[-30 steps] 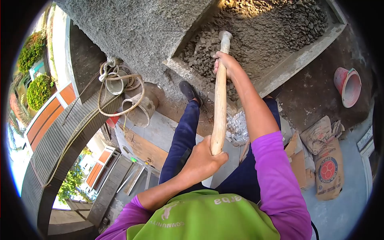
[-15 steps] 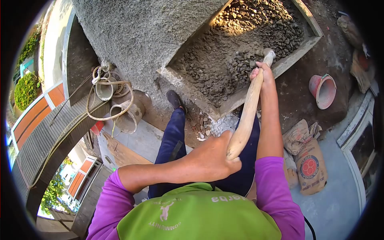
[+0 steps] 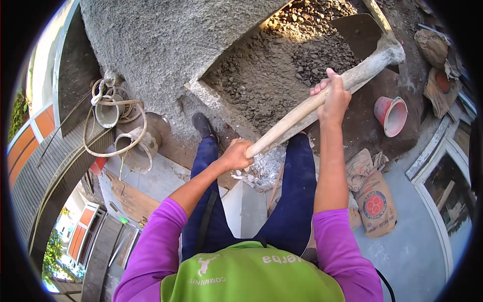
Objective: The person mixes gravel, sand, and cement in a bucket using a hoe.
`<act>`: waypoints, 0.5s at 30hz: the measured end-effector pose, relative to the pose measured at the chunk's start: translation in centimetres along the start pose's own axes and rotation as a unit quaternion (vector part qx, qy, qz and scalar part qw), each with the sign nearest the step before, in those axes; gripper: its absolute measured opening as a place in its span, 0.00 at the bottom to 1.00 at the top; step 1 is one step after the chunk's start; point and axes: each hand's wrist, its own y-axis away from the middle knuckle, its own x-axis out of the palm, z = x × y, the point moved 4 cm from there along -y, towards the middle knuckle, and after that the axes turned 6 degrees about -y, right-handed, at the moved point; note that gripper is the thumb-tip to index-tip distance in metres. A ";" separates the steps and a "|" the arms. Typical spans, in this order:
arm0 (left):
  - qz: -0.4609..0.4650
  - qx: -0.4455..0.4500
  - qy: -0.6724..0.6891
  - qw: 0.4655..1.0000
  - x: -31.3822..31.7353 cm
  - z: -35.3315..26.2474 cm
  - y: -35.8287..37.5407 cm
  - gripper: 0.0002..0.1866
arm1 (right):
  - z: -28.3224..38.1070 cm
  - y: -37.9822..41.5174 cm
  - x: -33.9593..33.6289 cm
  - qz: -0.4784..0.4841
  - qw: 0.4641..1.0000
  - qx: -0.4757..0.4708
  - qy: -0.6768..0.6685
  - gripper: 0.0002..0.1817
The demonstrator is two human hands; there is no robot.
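A hoe (image 3: 302,111) with a pale wooden handle crosses in front of me, raised toward the upper right. Its dark flat blade (image 3: 356,36) hangs over the right side of a wooden mixing box (image 3: 221,103). My left hand (image 3: 237,154) is closed around the butt of the handle. Further up the shaft, my right hand (image 3: 334,99) grips it from beneath, with fingertips showing on the far side. Wet grey mix and dark gravel (image 3: 322,63) lie in the box, below the hoe.
A heap of grey sand (image 3: 151,50) rises beside the box. Buckets (image 3: 138,148) and a coiled hose (image 3: 90,138) stand at left. On the right are a reddish bucket (image 3: 391,117), cement bags (image 3: 375,204) and a white window frame (image 3: 437,201). White rubble (image 3: 261,171) lies between my feet.
The hoe has swung up and right, bringing its blade into view above the box edge. My left hand has moved forward and left, away from my body; both hands still hold the handle.
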 end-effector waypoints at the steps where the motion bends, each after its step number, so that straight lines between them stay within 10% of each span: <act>1: 0.006 -0.024 0.042 0.999 -1.1 -1.3 0.3 0.17 | 0.2 -0.8 1.0 0.013 1.000 0.017 -0.005 0.08; 15: -0.012 -0.402 0.136 0.906 -10.1 -3.4 7.7 0.15 | -27.6 -6.3 6.5 0.025 0.947 0.299 0.117 0.14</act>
